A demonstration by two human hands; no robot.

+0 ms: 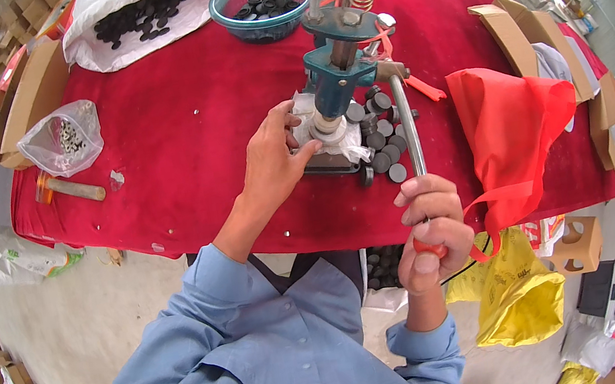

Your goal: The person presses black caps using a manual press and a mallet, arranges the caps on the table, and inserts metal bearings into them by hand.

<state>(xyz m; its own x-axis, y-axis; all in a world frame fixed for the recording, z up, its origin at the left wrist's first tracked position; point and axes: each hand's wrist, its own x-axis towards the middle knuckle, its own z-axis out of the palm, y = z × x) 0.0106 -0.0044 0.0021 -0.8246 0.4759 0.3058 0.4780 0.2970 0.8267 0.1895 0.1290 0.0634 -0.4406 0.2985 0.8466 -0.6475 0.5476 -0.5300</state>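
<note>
Taking the hand press as the landmark: far to its left, near the table's left edge, a clear plastic bag of small parts lies on the red cloth, with a short tube just below it. A wide stretch of bare cloth separates these from the press, leaving open room on that side. Up and left of the press sits a white bag of dark discs, and just behind the press a teal bowl holding more of them.

The left hand rests at the press base from the left, fingers loosely curled, fingertips touching the white piece under the ram. The press is teal-painted metal, upright, with a coiled spring on top, standing close to the table's near edge. Dark round caps crowd just right of its base.

The steel lever runs from the press down past the table edge; the right hand is closed tightly round its red grip. Right of the press, a red fabric bag drapes over the edge, with cardboard pieces beyond.
</note>
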